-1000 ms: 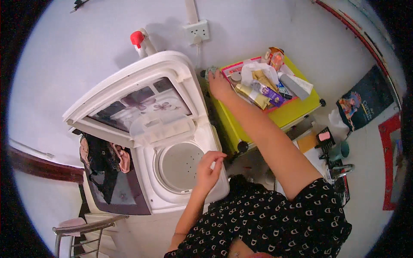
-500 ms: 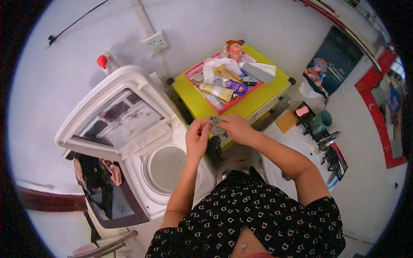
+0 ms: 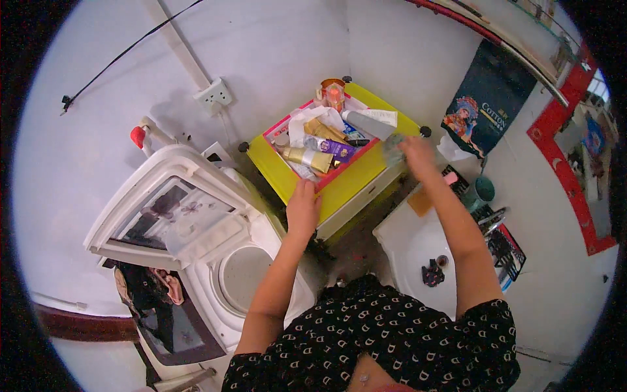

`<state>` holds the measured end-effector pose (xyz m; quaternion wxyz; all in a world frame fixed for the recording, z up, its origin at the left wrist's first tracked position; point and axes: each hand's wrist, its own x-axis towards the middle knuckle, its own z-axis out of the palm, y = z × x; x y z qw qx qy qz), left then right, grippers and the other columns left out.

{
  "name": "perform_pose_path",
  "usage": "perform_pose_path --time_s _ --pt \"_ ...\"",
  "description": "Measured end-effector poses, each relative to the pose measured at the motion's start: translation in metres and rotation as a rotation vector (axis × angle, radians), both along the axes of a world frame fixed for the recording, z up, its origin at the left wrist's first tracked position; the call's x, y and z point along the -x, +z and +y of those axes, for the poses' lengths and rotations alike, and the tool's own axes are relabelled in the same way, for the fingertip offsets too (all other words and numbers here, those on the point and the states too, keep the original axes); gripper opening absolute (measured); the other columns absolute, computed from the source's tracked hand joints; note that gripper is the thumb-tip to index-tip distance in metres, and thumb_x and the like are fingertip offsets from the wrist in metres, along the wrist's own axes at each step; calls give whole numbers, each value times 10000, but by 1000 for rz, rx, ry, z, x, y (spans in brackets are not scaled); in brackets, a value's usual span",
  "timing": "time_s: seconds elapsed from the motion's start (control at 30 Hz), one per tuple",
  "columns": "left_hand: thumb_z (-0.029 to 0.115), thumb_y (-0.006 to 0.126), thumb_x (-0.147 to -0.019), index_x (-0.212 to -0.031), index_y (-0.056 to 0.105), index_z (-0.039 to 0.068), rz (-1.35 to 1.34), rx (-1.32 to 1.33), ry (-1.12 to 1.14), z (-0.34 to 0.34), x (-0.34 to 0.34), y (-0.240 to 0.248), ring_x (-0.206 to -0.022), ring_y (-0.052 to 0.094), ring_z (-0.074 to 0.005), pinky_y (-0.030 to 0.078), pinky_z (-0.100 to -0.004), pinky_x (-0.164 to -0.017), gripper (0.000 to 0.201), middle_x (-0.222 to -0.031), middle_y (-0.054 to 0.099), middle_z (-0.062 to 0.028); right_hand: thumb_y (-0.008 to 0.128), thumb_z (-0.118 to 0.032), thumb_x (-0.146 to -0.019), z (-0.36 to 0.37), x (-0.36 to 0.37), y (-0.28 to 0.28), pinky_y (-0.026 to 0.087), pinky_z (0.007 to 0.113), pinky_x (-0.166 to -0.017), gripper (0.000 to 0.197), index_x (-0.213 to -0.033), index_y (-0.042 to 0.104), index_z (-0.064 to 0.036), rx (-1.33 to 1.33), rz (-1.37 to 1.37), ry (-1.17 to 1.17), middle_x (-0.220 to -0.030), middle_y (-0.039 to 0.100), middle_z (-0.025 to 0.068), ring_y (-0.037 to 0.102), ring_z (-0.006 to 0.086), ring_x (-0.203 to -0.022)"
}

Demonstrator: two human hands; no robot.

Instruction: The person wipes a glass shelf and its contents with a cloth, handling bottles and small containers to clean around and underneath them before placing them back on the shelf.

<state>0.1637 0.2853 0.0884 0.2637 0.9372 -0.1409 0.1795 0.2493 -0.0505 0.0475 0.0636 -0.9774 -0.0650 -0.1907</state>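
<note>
A bunched grey-green cloth (image 3: 393, 150) hangs from the closed fingers of my right hand (image 3: 418, 157), over the right part of the yellow cabinet top (image 3: 358, 171). The cloth is slightly blurred. My left hand (image 3: 303, 210) reaches to the near corner of a pink-edged tray (image 3: 332, 175), its fingers together on the rim; the thumb is partly hidden. Inside the tray lie a gold tube (image 3: 308, 158), a purple tube (image 3: 336, 149), a grey and white tube (image 3: 362, 124) and other small toiletries.
At left stands a washing machine with its lid (image 3: 173, 209) raised and its round tub (image 3: 241, 279) exposed; dark clothes (image 3: 150, 294) lie beside it. A white washbasin (image 3: 411, 261) with a tap (image 3: 493, 219) and a green cup (image 3: 482, 191) is at right. A socket (image 3: 214, 96) sits on the wall.
My hands have parted. The right has carried the cloth rightward over the cabinet top, while the left has let go of it and come to the tray's near corner. The view has shifted.
</note>
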Motion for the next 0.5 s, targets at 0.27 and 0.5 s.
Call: perform_pose_path --time_s 0.27,0.5 --pt "55 615 -724 -1001 520 49 4 43 -19 -4 -6 2 -870 544 -339 464 -392 -707 293 -1012 513 -143 511 -81 -754 -45 -106 8 444 407 -811 210 -927 624 -48 87 10 -47 -974 568 169 539 331 -949" --pt "44 580 -772 -884 569 53 -14 87 25 -5 -17 -4 -763 556 -317 467 -370 -649 112 -841 537 -126 497 -35 -736 -7 -237 26 433 413 -842 273 -985 608 -25 -289 -5 104 -962 572 184 534 357 -938"
